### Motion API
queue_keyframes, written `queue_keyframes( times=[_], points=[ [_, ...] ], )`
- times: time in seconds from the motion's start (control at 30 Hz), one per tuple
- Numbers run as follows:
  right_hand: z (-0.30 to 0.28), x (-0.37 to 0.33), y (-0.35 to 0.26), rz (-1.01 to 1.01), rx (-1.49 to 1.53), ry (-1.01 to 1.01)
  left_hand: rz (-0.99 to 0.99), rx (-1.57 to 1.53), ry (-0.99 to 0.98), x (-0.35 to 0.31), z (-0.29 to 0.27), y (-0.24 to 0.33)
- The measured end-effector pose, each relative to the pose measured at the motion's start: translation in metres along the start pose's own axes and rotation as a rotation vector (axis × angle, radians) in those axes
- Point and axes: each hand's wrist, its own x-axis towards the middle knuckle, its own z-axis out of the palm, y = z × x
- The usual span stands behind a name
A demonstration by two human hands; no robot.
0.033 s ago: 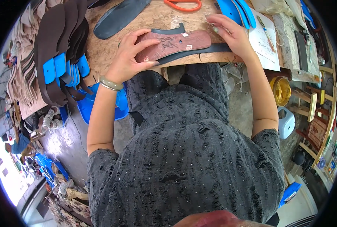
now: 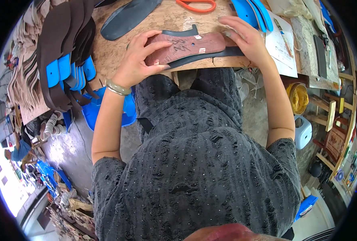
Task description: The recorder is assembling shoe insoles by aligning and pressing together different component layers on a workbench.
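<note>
A reddish-brown, sole-shaped board with pale labels and dark handwriting lies at the table's near edge. My left hand grips its left end, fingers on top and thumb along the near side. Beneath the board is a black flat piece, whose hooked end sticks out on the far side; a black strip shows along the near side. Past the board's right end, my right hand has its fingers stretched out and apart, with nothing visible in them. Its wrist rests by the table edge.
Brown sole-shaped sheets with blue ends are stacked at left. A black insole and orange-handled scissors lie farther back. Blue pieces, a paper sheet and a pen are at right. Below stands a blue stool.
The whole view has shifted very slightly. My right fingers have moved a little beside the board's end; my left hand keeps its grip.
</note>
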Motion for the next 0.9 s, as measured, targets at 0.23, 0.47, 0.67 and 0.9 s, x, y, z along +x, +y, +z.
queue_keyframes(
  times=[0.23,0.47,0.67,0.9],
  points=[
    [0.061,0.011,-0.071,-0.374,-0.254,-0.121,0.056,-0.071,0.018,-0.001,-0.005,-0.014],
    [0.078,0.011,-0.063,-0.374,-0.274,-0.145,-0.036,-0.249,0.08,-0.003,-0.001,-0.013],
    [0.073,0.021,-0.068,-0.383,-0.295,-0.154,-0.051,-0.392,0.157,-0.004,-0.004,-0.026],
    [0.061,0.036,-0.072,-0.069,0.214,-0.088,-0.162,-0.619,0.811,-0.017,-0.021,-0.014]
  ],
)
